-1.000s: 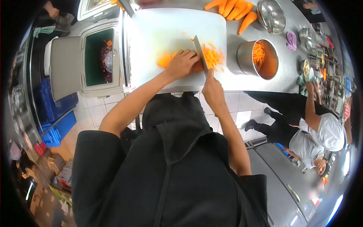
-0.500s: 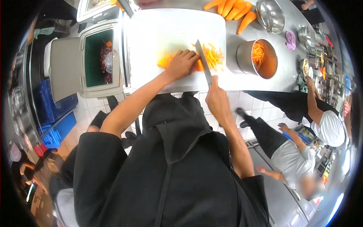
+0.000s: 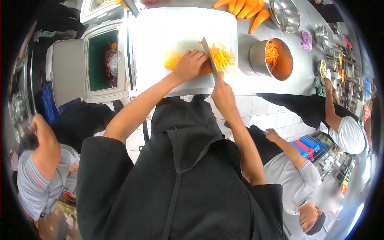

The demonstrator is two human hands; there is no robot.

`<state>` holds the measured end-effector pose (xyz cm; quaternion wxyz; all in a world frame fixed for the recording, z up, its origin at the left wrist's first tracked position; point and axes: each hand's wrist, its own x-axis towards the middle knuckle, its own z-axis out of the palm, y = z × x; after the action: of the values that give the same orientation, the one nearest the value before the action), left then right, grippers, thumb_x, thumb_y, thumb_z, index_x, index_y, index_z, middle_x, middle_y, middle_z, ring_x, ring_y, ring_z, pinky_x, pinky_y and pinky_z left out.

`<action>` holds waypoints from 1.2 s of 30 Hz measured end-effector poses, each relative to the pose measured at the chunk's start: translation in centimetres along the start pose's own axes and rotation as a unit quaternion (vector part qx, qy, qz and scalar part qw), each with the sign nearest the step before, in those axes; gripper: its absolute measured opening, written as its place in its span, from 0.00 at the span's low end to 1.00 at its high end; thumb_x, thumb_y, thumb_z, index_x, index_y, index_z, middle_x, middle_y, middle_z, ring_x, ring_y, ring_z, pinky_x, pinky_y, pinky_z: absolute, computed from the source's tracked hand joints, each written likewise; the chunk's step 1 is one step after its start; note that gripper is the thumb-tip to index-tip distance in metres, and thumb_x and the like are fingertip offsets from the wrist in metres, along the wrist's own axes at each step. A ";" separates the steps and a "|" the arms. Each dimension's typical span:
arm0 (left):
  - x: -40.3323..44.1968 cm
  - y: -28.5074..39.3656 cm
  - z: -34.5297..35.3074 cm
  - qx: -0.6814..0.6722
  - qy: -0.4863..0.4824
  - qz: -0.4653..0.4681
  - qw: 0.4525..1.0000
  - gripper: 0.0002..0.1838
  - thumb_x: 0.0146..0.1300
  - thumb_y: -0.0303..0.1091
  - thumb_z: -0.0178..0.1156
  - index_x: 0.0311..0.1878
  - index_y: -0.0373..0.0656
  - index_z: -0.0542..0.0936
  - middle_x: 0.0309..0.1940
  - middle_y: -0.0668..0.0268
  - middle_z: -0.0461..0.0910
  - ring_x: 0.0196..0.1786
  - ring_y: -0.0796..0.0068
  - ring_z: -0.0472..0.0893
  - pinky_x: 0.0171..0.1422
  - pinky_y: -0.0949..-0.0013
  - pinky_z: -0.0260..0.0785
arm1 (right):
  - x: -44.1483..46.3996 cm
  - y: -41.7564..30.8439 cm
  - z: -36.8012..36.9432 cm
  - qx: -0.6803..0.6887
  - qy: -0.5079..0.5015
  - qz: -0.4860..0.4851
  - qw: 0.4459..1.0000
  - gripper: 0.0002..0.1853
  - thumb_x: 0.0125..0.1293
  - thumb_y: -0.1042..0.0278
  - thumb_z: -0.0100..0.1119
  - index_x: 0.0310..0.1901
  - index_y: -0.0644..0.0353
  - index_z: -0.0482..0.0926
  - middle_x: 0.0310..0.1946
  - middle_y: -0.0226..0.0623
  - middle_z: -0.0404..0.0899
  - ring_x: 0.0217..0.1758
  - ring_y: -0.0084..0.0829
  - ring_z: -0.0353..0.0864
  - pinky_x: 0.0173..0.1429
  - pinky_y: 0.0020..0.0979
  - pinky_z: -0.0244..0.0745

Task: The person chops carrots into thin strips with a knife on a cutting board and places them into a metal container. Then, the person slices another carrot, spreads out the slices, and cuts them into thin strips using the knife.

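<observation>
On the white cutting board (image 3: 160,32), my left hand (image 3: 191,65) presses down on orange carrot slices (image 3: 172,62), fingers bent and close together beside the blade. My right hand (image 3: 223,94) grips the handle of a knife (image 3: 209,55), whose blade stands across the carrot just right of my left fingertips. A pile of thin carrot strips (image 3: 222,58) lies against the blade's right side. Part of the carrot under my left hand is hidden.
A steel pot (image 3: 266,60) with carrot strips stands right of the board. Behind it lie peeled carrots (image 3: 260,21) and a steel colander (image 3: 285,16). An open bin (image 3: 105,94) is at the left. Co-workers stand behind me on both sides.
The knife and my right hand have shifted slightly left. A co-worker has come into view at the lower left, and the one at the lower right has moved closer.
</observation>
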<state>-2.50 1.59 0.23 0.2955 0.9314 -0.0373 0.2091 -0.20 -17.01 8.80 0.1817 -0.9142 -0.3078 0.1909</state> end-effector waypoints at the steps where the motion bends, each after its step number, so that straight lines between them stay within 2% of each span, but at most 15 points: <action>1: -0.5 0.4 0.0 -0.001 -0.004 0.003 1.000 0.13 0.59 0.29 0.63 0.48 0.39 0.79 0.40 0.61 0.79 0.47 0.60 0.78 0.51 0.59 0.69 | -0.6 -0.7 -0.6 0.003 0.001 0.004 1.000 0.20 0.60 0.84 0.49 0.55 0.69 0.61 0.23 0.64 0.79 0.30 0.65 0.81 0.35 0.59 0.76; 4: 0.0 0.1 -0.1 0.011 0.009 0.003 1.000 0.14 0.58 0.28 0.63 0.48 0.39 0.79 0.39 0.60 0.79 0.47 0.59 0.78 0.52 0.58 0.69 | -1.6 -1.4 -2.6 0.009 -0.035 0.014 0.999 0.21 0.60 0.85 0.49 0.56 0.68 0.61 0.26 0.63 0.79 0.30 0.65 0.81 0.35 0.59 0.76; 11: -0.3 0.4 -0.3 -0.016 0.021 0.002 1.000 0.14 0.56 0.27 0.62 0.47 0.38 0.79 0.38 0.58 0.78 0.46 0.59 0.78 0.53 0.59 0.69 | -1.3 -0.3 0.8 -0.010 -0.019 0.026 0.999 0.21 0.59 0.85 0.50 0.55 0.67 0.61 0.28 0.62 0.79 0.33 0.65 0.82 0.38 0.59 0.77; 17: -1.4 -0.5 -0.4 0.028 -0.026 0.002 0.999 0.17 0.54 0.25 0.62 0.49 0.41 0.78 0.42 0.61 0.77 0.49 0.60 0.78 0.57 0.59 0.68 | -0.9 -0.1 0.3 -0.014 -0.018 0.004 1.000 0.22 0.60 0.84 0.49 0.56 0.67 0.60 0.29 0.62 0.79 0.33 0.65 0.82 0.39 0.59 0.77; 20: -1.6 -0.5 -0.1 0.043 -0.018 0.014 0.999 0.19 0.53 0.25 0.63 0.51 0.42 0.78 0.44 0.62 0.77 0.51 0.61 0.77 0.59 0.59 0.67 | -2.7 -2.1 -2.4 0.003 -0.066 0.036 0.997 0.20 0.61 0.84 0.48 0.55 0.67 0.61 0.30 0.64 0.80 0.33 0.66 0.82 0.39 0.59 0.77; 23: -1.3 -0.8 -0.3 0.038 -0.020 0.019 0.999 0.21 0.52 0.25 0.63 0.53 0.42 0.78 0.45 0.62 0.78 0.52 0.62 0.77 0.60 0.60 0.67 | -3.0 -1.6 -1.8 -0.003 -0.062 0.027 0.998 0.20 0.61 0.84 0.48 0.55 0.67 0.61 0.29 0.64 0.80 0.33 0.65 0.82 0.39 0.59 0.77; 25: -1.4 -1.0 -0.1 0.050 -0.032 0.008 0.998 0.23 0.52 0.25 0.62 0.54 0.43 0.78 0.47 0.62 0.78 0.53 0.63 0.77 0.60 0.60 0.67 | -1.3 -0.1 0.9 0.009 0.006 -0.016 1.000 0.19 0.61 0.84 0.49 0.54 0.66 0.62 0.29 0.63 0.80 0.33 0.65 0.82 0.39 0.60 0.76; 29: -1.7 -0.5 -0.1 0.055 -0.048 0.004 0.997 0.23 0.52 0.25 0.62 0.55 0.43 0.78 0.46 0.63 0.79 0.53 0.63 0.77 0.60 0.60 0.67 | -0.3 -0.8 -0.5 -0.008 -0.023 -0.001 1.000 0.23 0.60 0.83 0.49 0.58 0.67 0.61 0.29 0.63 0.80 0.33 0.63 0.82 0.38 0.59 0.76; 31: -1.2 -0.6 -0.2 0.053 0.009 0.027 0.998 0.19 0.55 0.28 0.60 0.52 0.42 0.79 0.44 0.64 0.79 0.51 0.64 0.78 0.58 0.60 0.67 | -1.5 -2.0 -2.4 -0.007 -0.050 0.010 0.999 0.22 0.60 0.84 0.49 0.58 0.67 0.61 0.29 0.62 0.80 0.32 0.63 0.82 0.38 0.58 0.77; 33: -1.2 -1.0 -0.3 0.050 0.007 0.030 0.998 0.20 0.54 0.28 0.60 0.53 0.42 0.79 0.44 0.64 0.79 0.50 0.63 0.78 0.57 0.60 0.67 | -2.0 -1.2 -1.0 -0.011 -0.035 0.003 0.999 0.24 0.60 0.85 0.49 0.59 0.68 0.61 0.26 0.61 0.79 0.31 0.63 0.82 0.38 0.58 0.77; 36: -1.1 -1.0 -0.2 0.058 -0.008 0.015 0.998 0.21 0.53 0.28 0.61 0.54 0.43 0.79 0.44 0.64 0.79 0.49 0.64 0.77 0.57 0.60 0.67 | -0.1 -0.4 0.5 0.007 -0.003 -0.011 1.000 0.20 0.59 0.84 0.50 0.54 0.66 0.62 0.26 0.62 0.79 0.32 0.65 0.82 0.39 0.60 0.76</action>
<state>-3.37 2.43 -0.61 0.2372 0.9480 -0.0416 0.2082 -0.72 -16.70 8.55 0.1889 -0.9089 -0.3175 0.1935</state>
